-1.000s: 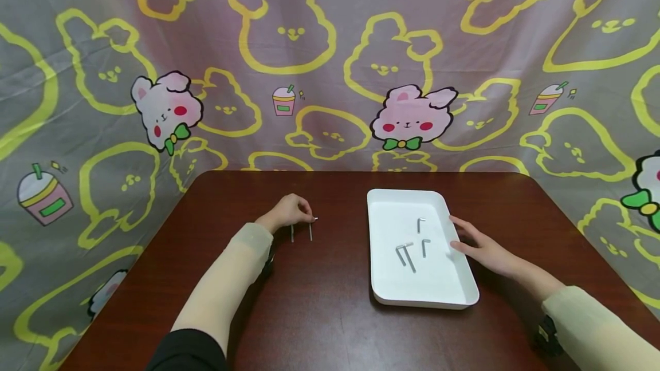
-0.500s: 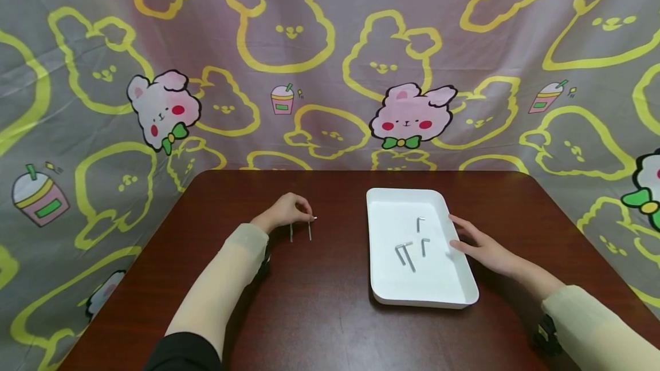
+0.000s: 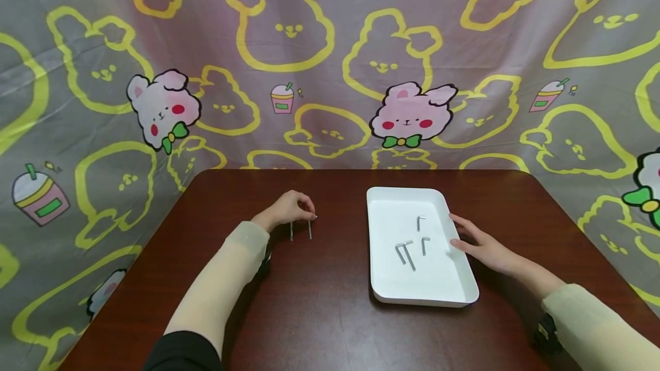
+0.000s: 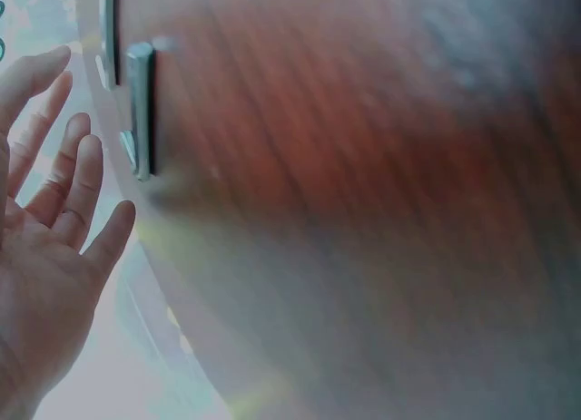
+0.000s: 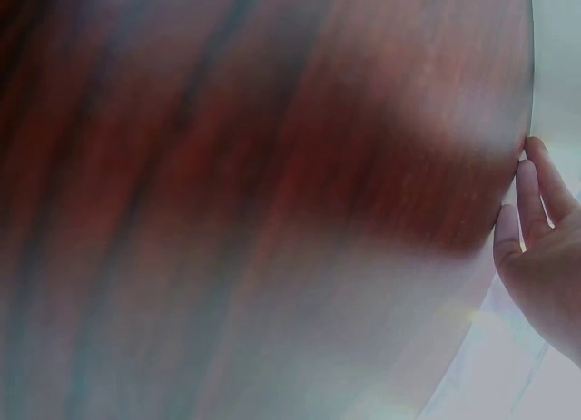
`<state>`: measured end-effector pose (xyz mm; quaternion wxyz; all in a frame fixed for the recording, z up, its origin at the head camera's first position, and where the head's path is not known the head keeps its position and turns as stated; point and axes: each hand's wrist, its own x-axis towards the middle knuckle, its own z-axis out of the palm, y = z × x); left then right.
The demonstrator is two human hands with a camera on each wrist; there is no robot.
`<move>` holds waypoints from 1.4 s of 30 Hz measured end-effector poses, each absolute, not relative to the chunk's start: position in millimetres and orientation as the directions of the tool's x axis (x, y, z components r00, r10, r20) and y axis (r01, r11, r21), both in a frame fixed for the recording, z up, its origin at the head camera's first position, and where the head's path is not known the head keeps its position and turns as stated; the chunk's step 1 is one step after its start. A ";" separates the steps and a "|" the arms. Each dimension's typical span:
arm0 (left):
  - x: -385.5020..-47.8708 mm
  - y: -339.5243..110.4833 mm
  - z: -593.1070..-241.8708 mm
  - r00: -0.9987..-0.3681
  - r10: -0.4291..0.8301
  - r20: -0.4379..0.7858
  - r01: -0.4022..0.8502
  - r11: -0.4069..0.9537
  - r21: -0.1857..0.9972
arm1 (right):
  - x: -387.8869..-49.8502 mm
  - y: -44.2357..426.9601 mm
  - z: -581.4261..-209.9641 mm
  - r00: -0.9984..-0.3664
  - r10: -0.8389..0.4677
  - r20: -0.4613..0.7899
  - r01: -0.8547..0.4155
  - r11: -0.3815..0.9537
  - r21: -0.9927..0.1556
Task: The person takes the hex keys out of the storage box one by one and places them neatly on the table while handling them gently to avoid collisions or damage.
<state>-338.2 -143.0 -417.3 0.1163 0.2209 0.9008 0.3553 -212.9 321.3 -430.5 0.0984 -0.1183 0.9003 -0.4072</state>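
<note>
My left hand (image 3: pixel 289 209) hovers low at the left of the table, over two Allen keys. One Allen key (image 3: pixel 310 229) has its short bend by my fingertips; the other Allen key (image 3: pixel 291 232) lies to its left, partly hidden by the hand. In the left wrist view, thumb and fingers stand apart, and the nearer Allen key (image 4: pixel 142 112) lies on the wood beyond them. At the right, my right hand (image 3: pixel 482 248) touches the outer right side of a white tray (image 3: pixel 425 291) with extended fingers. Several Allen keys (image 3: pixel 409 256) lie inside the tray.
The dark brown wooden table (image 3: pixel 330 325) has rounded far corners. A curtain with cartoon rabbits (image 3: pixel 407 119) hangs behind it and along both sides. Bare tabletop separates my left hand from the tray.
</note>
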 end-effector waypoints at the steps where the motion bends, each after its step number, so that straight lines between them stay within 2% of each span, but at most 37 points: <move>1: -337.7 -141.9 -416.1 -0.874 0.483 -0.055 0.314 0.647 0.694 | -212.7 321.4 -430.4 -0.953 -0.293 -0.080 -0.133 0.641 -0.756; 9: -336.1 -127.8 -404.4 -0.854 0.519 -0.029 0.368 0.643 0.672 | -211.1 319.7 -428.4 -0.954 -0.289 -0.078 -0.132 0.640 -0.757; 23: -334.9 -92.6 -378.5 -0.783 0.618 0.068 0.512 0.579 0.634 | -212.6 319.5 -428.9 -0.953 -0.293 -0.076 -0.136 0.638 -0.758; 35: -331.1 -49.5 -350.6 -0.733 0.674 0.090 0.576 0.545 0.610 | -210.4 320.7 -429.3 -0.953 -0.290 -0.090 -0.121 0.634 -0.764; 42: -331.7 -24.6 -340.0 -0.712 0.699 0.060 0.587 0.546 0.597 | -211.8 320.6 -429.0 -0.953 -0.291 -0.086 -0.125 0.637 -0.761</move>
